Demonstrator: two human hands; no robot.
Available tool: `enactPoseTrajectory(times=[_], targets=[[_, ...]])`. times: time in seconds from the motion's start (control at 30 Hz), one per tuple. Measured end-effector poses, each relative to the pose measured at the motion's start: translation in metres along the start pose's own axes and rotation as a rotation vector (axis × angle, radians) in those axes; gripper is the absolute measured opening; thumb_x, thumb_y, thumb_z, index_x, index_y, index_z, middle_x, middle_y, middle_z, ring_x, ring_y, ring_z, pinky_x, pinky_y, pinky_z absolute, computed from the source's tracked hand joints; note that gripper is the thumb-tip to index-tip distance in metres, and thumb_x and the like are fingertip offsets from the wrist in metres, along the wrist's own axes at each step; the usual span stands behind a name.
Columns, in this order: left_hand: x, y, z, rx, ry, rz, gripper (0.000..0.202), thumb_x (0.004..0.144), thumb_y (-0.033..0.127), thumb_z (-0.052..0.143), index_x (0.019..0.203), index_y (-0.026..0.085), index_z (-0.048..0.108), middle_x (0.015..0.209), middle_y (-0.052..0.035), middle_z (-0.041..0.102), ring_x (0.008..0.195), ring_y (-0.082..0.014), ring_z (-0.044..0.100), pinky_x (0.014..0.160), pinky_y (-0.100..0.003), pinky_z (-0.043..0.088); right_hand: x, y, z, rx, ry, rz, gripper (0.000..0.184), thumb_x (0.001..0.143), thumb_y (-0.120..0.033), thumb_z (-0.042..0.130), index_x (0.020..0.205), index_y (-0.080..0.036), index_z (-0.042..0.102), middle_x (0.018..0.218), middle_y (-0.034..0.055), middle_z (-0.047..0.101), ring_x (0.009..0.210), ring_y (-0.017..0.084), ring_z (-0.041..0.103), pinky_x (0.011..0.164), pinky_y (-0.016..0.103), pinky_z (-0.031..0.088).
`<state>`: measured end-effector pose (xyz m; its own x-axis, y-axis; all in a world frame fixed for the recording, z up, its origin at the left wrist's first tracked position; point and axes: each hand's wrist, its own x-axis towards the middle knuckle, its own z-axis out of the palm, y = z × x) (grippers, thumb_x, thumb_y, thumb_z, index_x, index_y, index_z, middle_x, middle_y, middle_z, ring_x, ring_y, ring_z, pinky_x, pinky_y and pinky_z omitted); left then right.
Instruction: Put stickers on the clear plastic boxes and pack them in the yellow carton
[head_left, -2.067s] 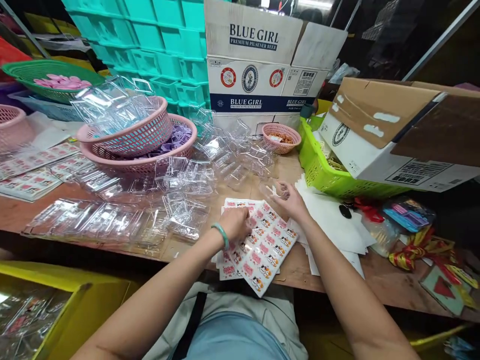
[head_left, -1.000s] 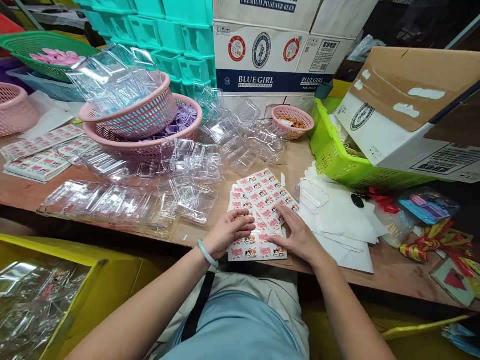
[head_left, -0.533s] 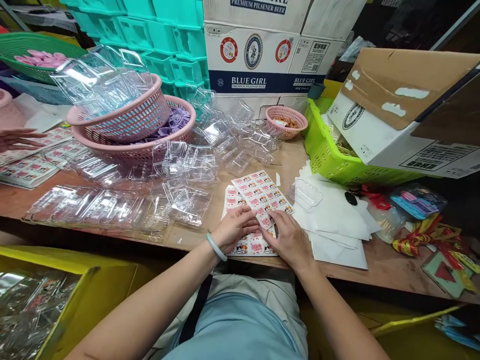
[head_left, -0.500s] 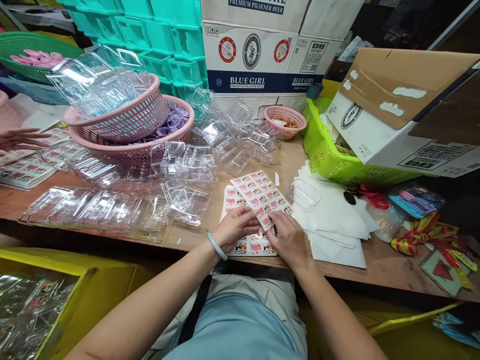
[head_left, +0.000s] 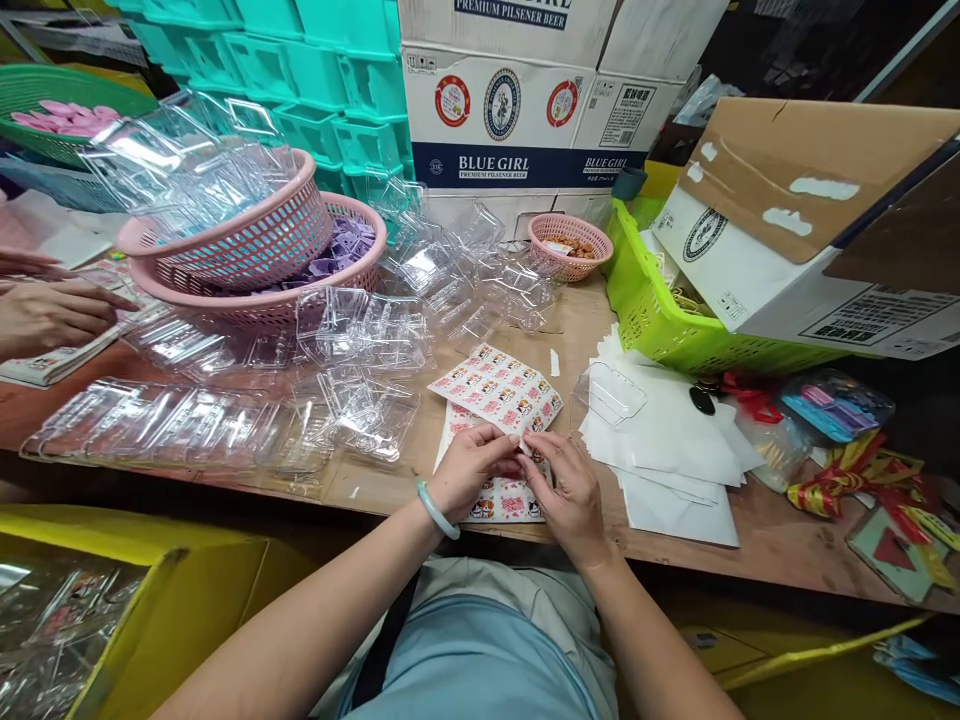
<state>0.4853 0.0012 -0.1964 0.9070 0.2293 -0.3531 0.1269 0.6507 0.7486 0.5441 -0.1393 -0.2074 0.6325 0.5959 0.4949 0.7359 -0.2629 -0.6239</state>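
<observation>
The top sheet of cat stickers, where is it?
In the head view, the top sticker sheet is near the centre, held by the left hand and right hand, left of the white papers.

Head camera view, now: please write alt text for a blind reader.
A person's left hand and right hand pinch the near edge of a cartoon-cat sheet above similar sheets. Clear plastic cases lie to the left, white papers to the right.

Light falls from above, leaving the table (head_left: pixel 795 558) moderately bright, while the space beneath it and the upper-right background sink into darkness. We see white glare streaking the clear plastic cases (head_left: pixel 165 430). The top printed sheet (head_left: pixel 499 385) looks reasonably crisp; toward the edges we notice wide-angle stretching, notably in the yellow box (head_left: pixel 206 580).
</observation>
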Motion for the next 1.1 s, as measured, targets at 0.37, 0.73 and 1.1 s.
enactPoseTrajectory(times=[0.37,0.73,1.1], targets=[[-0.002,-0.004,-0.006,0.483,-0.008,0.218,0.032,0.076,0.046,0.066,0.069,0.015,0.061,0.068,-0.0023,0.064,0.067,-0.0146,0.057,0.066,-0.027,0.046,0.005,-0.001,0.004,0.301,0.033,0.28,0.009,0.085,-0.03,0.063,0.087,-0.022,0.066,0.09,0.0052,0.065,0.087,0.019,0.062,0.08,0.035,0.053],[-0.005,-0.001,0.001,0.474,-0.022,0.22,0.031,0.078,0.046,0.062,0.069,0.016,0.059,0.065,-0.0003,0.06,0.064,-0.0136,0.054,0.065,-0.026,0.044,0.002,-0.008,-0.004,0.276,0.049,0.258,0.012,0.085,-0.027,0.063,0.095,-0.023,0.069,0.1,0.0068,0.067,0.096,0.021,0.063,0.088,0.037,0.051],[-0.005,-0.008,0.0,0.615,0.016,0.319,0.028,0.079,0.041,0.062,0.074,0.013,0.062,0.07,-0.0045,0.062,0.067,-0.0159,0.055,0.063,-0.027,0.043,0.005,-0.006,-0.003,0.469,0.091,0.43,0.01,0.083,-0.025,0.064,0.076,-0.02,0.068,0.083,0.0037,0.067,0.08,0.017,0.063,0.076,0.03,0.052]])
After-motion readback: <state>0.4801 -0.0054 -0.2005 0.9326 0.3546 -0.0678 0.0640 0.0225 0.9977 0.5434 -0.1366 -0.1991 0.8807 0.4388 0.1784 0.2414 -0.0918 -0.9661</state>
